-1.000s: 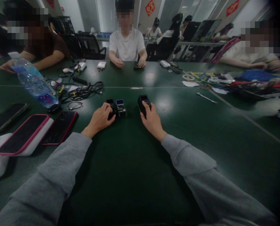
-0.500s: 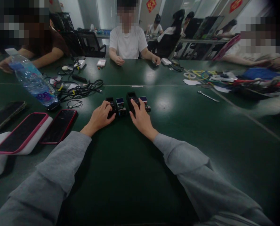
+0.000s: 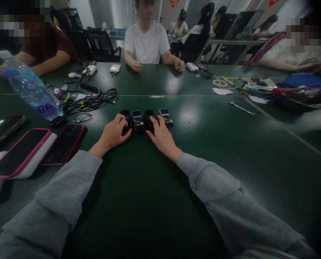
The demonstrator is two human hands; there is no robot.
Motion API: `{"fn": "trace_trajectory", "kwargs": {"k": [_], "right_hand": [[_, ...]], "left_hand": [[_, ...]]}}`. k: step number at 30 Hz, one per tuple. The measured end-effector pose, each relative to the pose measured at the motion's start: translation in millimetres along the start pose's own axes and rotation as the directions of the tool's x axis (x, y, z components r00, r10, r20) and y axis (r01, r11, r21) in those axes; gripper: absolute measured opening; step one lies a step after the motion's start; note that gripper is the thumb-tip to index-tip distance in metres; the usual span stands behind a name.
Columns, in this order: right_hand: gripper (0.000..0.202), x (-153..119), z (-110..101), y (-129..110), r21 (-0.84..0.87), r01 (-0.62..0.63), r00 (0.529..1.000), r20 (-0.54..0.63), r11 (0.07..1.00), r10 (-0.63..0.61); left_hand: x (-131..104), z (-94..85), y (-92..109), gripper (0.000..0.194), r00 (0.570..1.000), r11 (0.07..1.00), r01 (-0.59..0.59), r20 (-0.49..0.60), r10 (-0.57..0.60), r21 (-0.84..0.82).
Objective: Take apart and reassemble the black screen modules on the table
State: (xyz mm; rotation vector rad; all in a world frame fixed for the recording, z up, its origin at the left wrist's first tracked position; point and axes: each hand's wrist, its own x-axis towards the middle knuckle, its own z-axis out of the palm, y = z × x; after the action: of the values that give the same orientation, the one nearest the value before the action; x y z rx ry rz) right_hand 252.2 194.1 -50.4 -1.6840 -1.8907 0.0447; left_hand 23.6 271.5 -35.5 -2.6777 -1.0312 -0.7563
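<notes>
Two black box-like cases and two small circuit boards with screens stand in a row on the dark green table. My left hand (image 3: 112, 132) curls round the left black case (image 3: 125, 113), thumb at its near end and fingers over its left side. Beside it lies the left circuit board (image 3: 137, 121), its little screen tilted up. My right hand (image 3: 164, 138) holds the right black case (image 3: 149, 114), thumb and fingertips on it. The right circuit board (image 3: 165, 114) sits just beyond those fingers, partly covered by them. Much of both cases is hidden under my hands.
On the left are a water bottle (image 3: 32, 88), a red-edged phone (image 3: 64, 144), a pink-edged phone (image 3: 21, 153) and tangled black cables (image 3: 95, 100). A wrench (image 3: 241, 108) and a pile of wires (image 3: 281, 88) lie right. A person in white (image 3: 147, 43) sits opposite.
The right black case has come down and slightly left, level with the others, with my right hand still on it. The whole view has shifted a little.
</notes>
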Motion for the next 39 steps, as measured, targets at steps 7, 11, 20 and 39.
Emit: {"fn": "trace_trajectory", "kwargs": {"k": [7,11,20,39], "right_hand": [[0.06,0.8,0.5,1.1,0.035,0.08,0.996,0.025,0.996,-0.081],[0.061,0.8,1.9,3.0,0.058,0.101,0.993,0.055,0.993,-0.104],[0.058,1.3,1.5,5.0,0.085,0.117,0.991,0.059,0.989,-0.123],[0.056,-1.4,-6.2,-2.7,0.061,0.112,0.992,0.053,0.992,-0.116]], "left_hand": [[0.2,2.6,-1.4,0.021,0.999,0.999,-0.03,0.015,0.03,-0.04],[0.3,3.6,-2.7,0.022,0.998,0.994,-0.057,0.024,0.06,-0.09],[-0.1,3.2,-4.9,0.045,0.998,0.996,-0.062,0.005,0.062,-0.062],[-1.0,2.4,-1.8,0.03,0.999,1.0,-0.013,-0.035,0.012,-0.022]]}}
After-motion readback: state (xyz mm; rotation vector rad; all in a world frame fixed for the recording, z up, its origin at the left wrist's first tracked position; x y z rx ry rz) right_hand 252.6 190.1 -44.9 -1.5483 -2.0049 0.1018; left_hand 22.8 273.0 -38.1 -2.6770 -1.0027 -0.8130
